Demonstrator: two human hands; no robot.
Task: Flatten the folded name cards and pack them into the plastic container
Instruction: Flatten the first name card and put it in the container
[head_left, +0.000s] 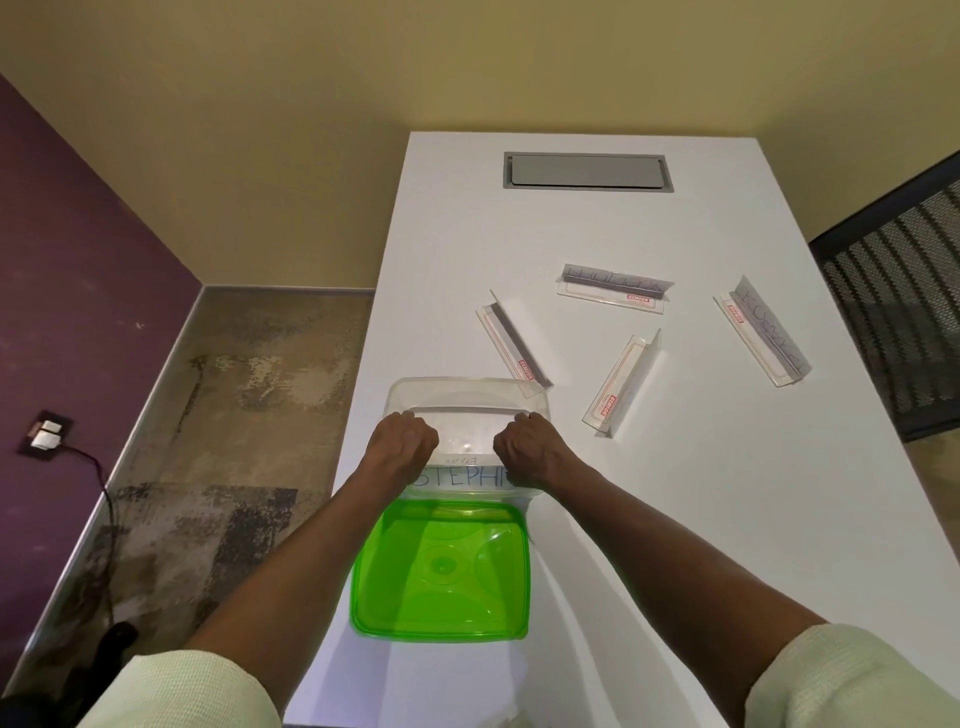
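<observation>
You are pinching a name card with both hands, left hand and right hand, over the plastic container; be pressing it flat, level, before releasing.

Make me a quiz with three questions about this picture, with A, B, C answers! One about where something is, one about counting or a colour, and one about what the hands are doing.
1. Where is the green lid?
A. On the table's near end, in front of the clear container
B. On the floor
C. On top of the grey panel

2. How many folded name cards lie on the table outside the container?
A. Two
B. Four
C. Seven

3. What are the hands doing?
A. Both hold a name card over the plastic container
B. Both lie flat on the green lid
C. One lifts the lid, one points at the wall

Answers:
1 A: the lid lies just nearer than the plastic container.
2 B: four folded name cards are scattered on the white table.
3 A: left hand and right hand curl on the ends of a name card over the container.
</observation>
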